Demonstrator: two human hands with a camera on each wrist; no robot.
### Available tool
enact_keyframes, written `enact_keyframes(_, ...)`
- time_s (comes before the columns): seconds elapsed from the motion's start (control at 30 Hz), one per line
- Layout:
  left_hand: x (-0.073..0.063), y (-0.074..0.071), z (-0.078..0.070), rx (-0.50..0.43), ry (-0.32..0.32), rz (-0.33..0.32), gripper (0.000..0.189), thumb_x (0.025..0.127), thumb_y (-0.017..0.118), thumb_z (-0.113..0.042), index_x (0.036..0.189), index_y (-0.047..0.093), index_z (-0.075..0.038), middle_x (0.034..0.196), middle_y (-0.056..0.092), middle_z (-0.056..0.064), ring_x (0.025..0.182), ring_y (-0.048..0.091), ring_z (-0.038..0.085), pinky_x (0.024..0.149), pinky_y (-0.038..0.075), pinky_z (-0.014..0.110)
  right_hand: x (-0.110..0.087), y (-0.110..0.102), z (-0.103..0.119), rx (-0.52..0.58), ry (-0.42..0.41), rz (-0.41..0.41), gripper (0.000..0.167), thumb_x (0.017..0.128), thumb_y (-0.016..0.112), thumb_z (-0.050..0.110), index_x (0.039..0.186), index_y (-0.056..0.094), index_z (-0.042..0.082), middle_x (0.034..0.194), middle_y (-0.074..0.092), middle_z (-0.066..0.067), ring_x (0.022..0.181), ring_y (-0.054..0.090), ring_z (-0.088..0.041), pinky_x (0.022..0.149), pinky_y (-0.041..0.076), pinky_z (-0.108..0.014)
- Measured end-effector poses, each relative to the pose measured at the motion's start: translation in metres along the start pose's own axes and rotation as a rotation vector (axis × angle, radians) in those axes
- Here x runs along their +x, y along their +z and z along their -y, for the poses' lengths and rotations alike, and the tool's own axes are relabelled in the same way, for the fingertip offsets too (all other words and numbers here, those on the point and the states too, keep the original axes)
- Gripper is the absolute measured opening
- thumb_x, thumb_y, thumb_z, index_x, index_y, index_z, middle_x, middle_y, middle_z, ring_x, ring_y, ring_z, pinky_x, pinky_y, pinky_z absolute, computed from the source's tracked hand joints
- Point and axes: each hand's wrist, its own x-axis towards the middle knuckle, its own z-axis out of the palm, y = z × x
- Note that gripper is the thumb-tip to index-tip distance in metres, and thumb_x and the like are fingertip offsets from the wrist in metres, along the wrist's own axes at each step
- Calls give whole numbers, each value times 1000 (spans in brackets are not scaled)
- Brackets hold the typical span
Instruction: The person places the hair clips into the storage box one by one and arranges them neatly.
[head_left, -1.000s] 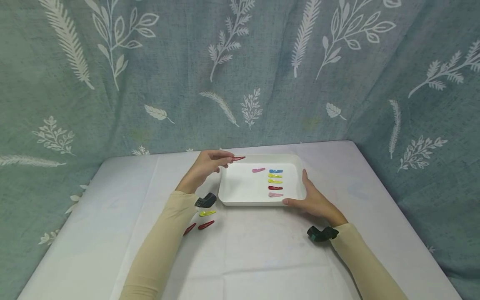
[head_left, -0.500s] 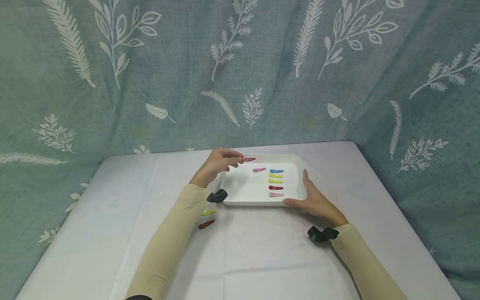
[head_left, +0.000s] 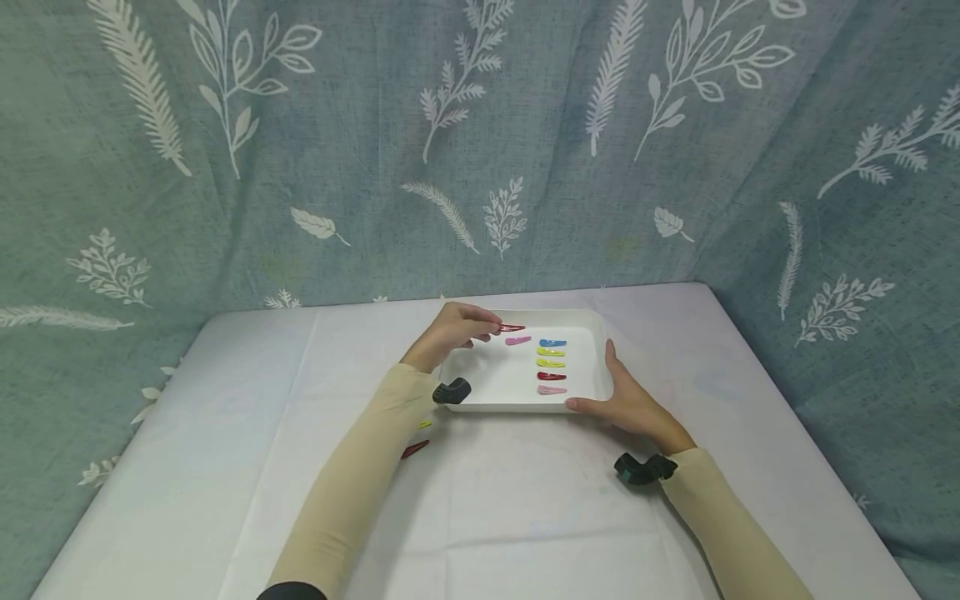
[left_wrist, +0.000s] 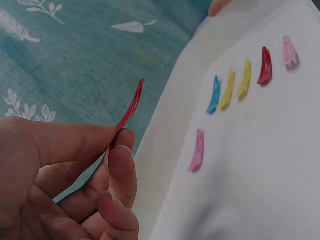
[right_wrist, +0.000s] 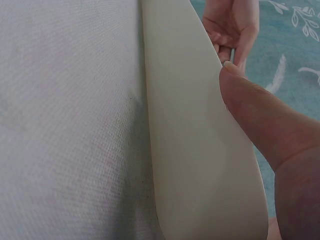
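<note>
My left hand (head_left: pixel 453 332) pinches a red snap hair clip (head_left: pixel 512 328) between thumb and fingertips, over the far part of the white tray (head_left: pixel 480 387). In the left wrist view the red clip (left_wrist: pixel 132 106) points up from the fingertips. Lying in the tray, a pink clip (head_left: pixel 517 341) is just below the held one. To its right runs a column: a blue clip (head_left: pixel 552 343), two yellow clips (head_left: pixel 551 363), a red clip (head_left: pixel 551 377) and a pale pink clip (head_left: pixel 552 390). My right hand (head_left: pixel 633 404) holds the tray's near right corner, its thumb (right_wrist: pixel 250 100) on the rim.
On the white tablecloth (head_left: pixel 525 500), a yellow clip (head_left: pixel 425 424) and a dark red clip (head_left: pixel 415 449) lie left of the tray, partly hidden by the left sleeve. A leaf-patterned curtain (head_left: pixel 360 150) hangs behind the table.
My left hand has moved right over the tray with the red clip, then slightly nearer. Its sleeve now covers more of the loose clips. The right hand and tray have stayed put.
</note>
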Motion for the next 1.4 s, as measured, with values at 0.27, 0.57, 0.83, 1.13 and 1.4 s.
enact_keyframes(0.27,9,12,6,7,-63,-3,19,96,73,-23,113,78,-17,118,76,2,105,70,18,83,48,32,0,1,-1,1,-10,-4,140,80,82,60,163,-21,13,175,-3,-19,162,5,-41,127,13,-63)
enact_keyframes(0.57,15,22,11,32,-111,-36,18,94,75,-19,111,80,-16,111,77,4,91,69,14,69,47,27,1,2,-1,-1,-6,-2,140,81,81,60,162,-22,13,174,-3,-20,162,5,-41,127,14,-64)
enact_keyframes(0.83,20,26,18,54,-144,-37,18,92,76,-18,109,80,-13,90,73,-3,79,62,9,64,44,23,2,1,0,-7,5,-2,139,81,81,60,162,-22,14,175,-3,-20,162,5,-41,127,14,-63)
enact_keyframes(1.13,17,31,18,53,-129,-53,19,91,76,-15,109,80,-8,80,68,-4,71,58,9,61,43,22,0,0,2,-8,17,-1,140,81,81,60,162,-23,14,175,-3,-20,162,6,-40,127,14,-62)
enact_keyframes(1.4,19,36,17,137,-121,-98,16,91,76,-12,106,81,-7,73,65,-3,63,53,9,54,40,20,0,0,3,-7,4,-6,139,82,81,58,162,-22,12,174,-2,-20,162,7,-41,127,14,-62)
